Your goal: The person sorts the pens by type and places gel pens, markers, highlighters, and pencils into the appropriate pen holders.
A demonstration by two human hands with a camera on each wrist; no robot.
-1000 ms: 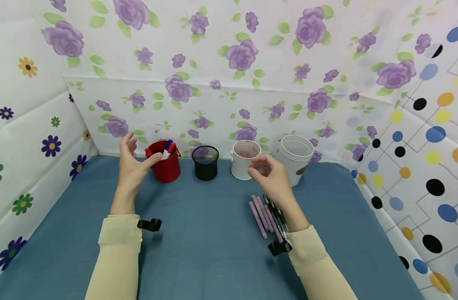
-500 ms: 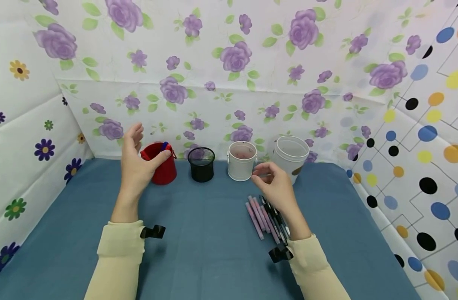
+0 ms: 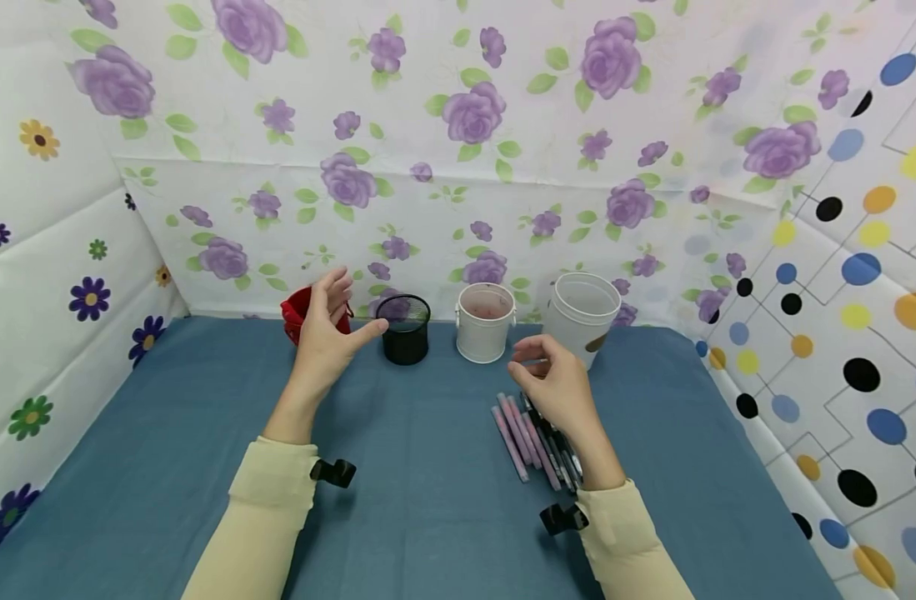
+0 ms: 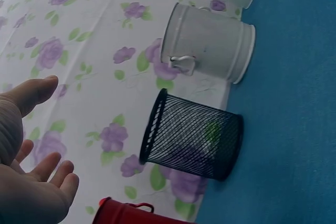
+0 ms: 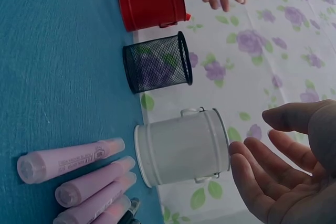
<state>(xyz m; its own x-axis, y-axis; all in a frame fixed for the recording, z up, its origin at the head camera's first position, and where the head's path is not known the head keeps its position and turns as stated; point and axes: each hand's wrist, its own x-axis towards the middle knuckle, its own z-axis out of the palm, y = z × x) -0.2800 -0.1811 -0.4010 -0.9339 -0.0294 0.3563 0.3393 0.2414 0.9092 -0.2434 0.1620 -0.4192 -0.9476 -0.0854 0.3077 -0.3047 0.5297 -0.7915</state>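
My left hand [image 3: 324, 350] is raised in front of the red bucket [image 3: 296, 312], fingers and thumb spread, holding nothing. It hides much of that bucket in the head view; its thumb points toward the black mesh pen cup [image 3: 405, 343]. My right hand [image 3: 555, 379], fingers loosely bent and holding nothing, hovers over the far end of a bunch of pens. Pink highlighters [image 3: 519, 437] lie there side by side with black pens [image 3: 564, 457], partly hidden by my wrist. Just beyond the right hand stand a small white bucket [image 3: 483, 333] and a larger white plastic tub [image 3: 582, 312].
A blue cloth [image 3: 420, 500] covers the table. The four containers stand in a row along its back edge, against a flowered sheet [image 3: 427, 217]. A dotted sheet [image 3: 840, 333] hangs at the right, another flowered one [image 3: 60, 225] at the left.
My left hand has moved right, from the red bucket's left side to in front of it, toward the mesh cup. The right hand has barely moved. The head view has shifted slightly.
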